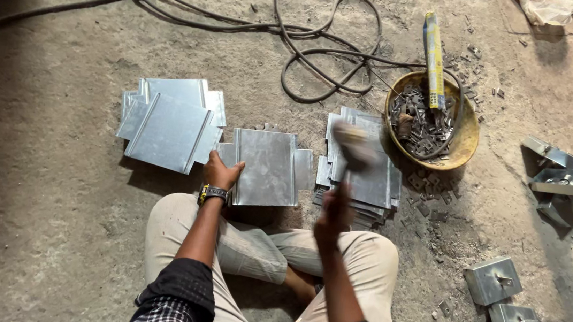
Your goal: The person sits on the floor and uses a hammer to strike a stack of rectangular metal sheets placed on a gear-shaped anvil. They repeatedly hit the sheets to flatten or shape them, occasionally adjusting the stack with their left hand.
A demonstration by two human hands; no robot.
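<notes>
Metal workshop w/ dirt floor [29, 213]: cut sheet-metal pieces [167, 128], scrap-filled pan [467, 140], cables [312, 44] lying about.

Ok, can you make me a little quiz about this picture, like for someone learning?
1. True or false: the left hand rests on the flat metal sheet.
2. What does the right hand hold, blurred from swinging?
A. a hammer
B. a paintbrush
C. a cup
3. What holds the small metal scraps?

Key
1. True
2. A
3. The round yellow bowl
</notes>
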